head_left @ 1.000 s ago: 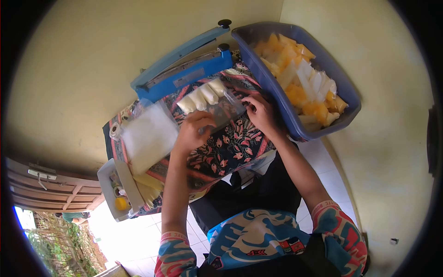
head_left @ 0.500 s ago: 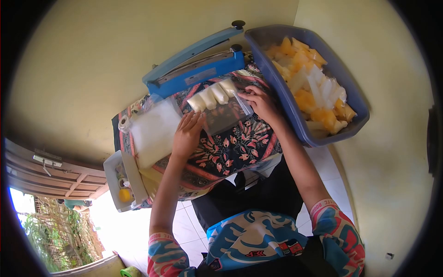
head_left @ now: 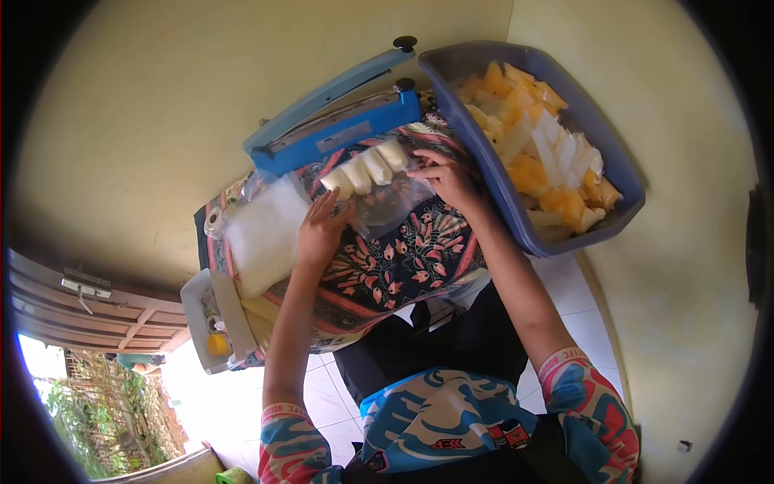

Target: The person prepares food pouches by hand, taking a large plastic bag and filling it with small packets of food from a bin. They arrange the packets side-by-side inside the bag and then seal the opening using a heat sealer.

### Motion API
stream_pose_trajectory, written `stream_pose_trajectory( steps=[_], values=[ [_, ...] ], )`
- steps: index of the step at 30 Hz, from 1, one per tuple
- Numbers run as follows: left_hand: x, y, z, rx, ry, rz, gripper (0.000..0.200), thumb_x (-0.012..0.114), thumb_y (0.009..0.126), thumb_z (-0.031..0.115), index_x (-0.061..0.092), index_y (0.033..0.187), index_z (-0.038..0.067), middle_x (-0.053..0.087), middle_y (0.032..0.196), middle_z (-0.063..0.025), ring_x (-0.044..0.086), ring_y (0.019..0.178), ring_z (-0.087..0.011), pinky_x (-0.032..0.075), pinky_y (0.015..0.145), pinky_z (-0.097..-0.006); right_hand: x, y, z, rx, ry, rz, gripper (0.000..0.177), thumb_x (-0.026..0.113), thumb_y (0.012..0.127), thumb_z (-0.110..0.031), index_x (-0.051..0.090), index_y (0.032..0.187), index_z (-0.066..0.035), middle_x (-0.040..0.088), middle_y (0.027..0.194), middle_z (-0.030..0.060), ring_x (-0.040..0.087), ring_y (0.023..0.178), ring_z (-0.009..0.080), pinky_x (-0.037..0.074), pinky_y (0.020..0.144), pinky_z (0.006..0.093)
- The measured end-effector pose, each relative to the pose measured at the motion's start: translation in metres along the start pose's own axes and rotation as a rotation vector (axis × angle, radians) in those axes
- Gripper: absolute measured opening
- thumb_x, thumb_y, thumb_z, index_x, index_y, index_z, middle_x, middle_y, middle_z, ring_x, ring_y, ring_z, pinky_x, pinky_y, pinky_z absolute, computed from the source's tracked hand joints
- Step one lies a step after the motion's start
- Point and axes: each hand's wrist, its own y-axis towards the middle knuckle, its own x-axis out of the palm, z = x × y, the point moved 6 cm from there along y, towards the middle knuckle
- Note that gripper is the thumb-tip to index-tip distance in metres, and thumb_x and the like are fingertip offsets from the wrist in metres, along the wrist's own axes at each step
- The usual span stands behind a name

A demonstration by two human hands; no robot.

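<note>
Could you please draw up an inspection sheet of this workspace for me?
Surface: black floral-patterned cloth.
Job's things: four pale filled packets at a clear plastic bag (inside or on it unclear); blue impulse sealer, lever raised.
Clutter: stacked clear plastic, white roll, white tray, blue-grey tub of yellow and white packets.
Hands: left hand at the bag's left side, right hand at its right edge; grip unclear.
Cables: nothing seen.
Surroundings: wall, tiled floor, wooden door, greenery outside.
</note>
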Motion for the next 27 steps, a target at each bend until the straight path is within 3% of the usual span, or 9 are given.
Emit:
stream_pose_trajectory(
  steps=[8, 14, 17, 23, 27],
  values=[
    [0.000, -0.007, -0.014, -0.081, -0.259, -0.012, 0.020, 0.070, 0.076, 0.004, 0.076, 0.094, 0.012, 0.066, 0.127, -0.0080, 0.057, 0.123, -0.0329, 0.044, 0.106, -0.0449, -0.006, -0.005, -0.010, 0.042, 0.093, -0.040, 0.026, 0.071, 0.081, 0.001, 0.078, 0.102, -0.013, 0.062, 0.127, 0.0096, 0.065, 0.098, 0.0206, 0.052, 0.086, 0.0305],
    [-0.010, 0.003, 0.015, 0.082, -0.023, 0.029, 0.017, 0.070, 0.078, 0.006, 0.075, 0.094, 0.010, 0.069, 0.118, -0.0095, 0.058, 0.121, -0.0328, 0.044, 0.105, -0.0482, -0.010, -0.003, -0.037, 0.078, 0.013, -0.139, 0.027, 0.074, 0.080, -0.002, 0.077, 0.104, -0.015, 0.059, 0.133, 0.0087, 0.064, 0.105, 0.0205, 0.052, 0.088, 0.0314],
    [-0.004, 0.004, 0.011, 0.079, -0.086, 0.038, 0.021, 0.070, 0.075, 0.000, 0.074, 0.095, 0.004, 0.070, 0.116, -0.0116, 0.060, 0.119, -0.0333, 0.046, 0.103, -0.0483, -0.011, -0.003, -0.034, -0.034, -0.016, -0.041, 0.027, 0.078, 0.078, -0.010, 0.078, 0.104, -0.018, 0.066, 0.126, 0.0046, 0.067, 0.099, 0.0180, 0.054, 0.081, 0.0301],
    [0.003, -0.008, -0.017, -0.103, -0.302, 0.114, 0.022, 0.071, 0.076, -0.002, 0.071, 0.098, -0.001, 0.072, 0.107, -0.0132, 0.066, 0.107, -0.0339, 0.049, 0.100, -0.0426, -0.004, -0.003, -0.012, 0.056, 0.222, -0.078, 0.015, 0.073, 0.087, -0.013, 0.076, 0.098, -0.004, 0.068, 0.122, 0.0096, 0.065, 0.104, 0.0205, 0.050, 0.086, 0.0294],
    [-0.002, -0.005, -0.014, -0.282, -0.491, 0.103, 0.017, 0.072, 0.080, 0.001, 0.071, 0.097, -0.001, 0.073, 0.097, -0.0147, 0.069, 0.096, -0.0310, 0.052, 0.091, -0.0371, -0.004, -0.002, -0.010, 0.086, 0.282, -0.092, 0.017, 0.074, 0.086, -0.015, 0.075, 0.094, 0.000, 0.069, 0.119, 0.0083, 0.066, 0.098, 0.0177, 0.050, 0.081, 0.0285]
  ],
)
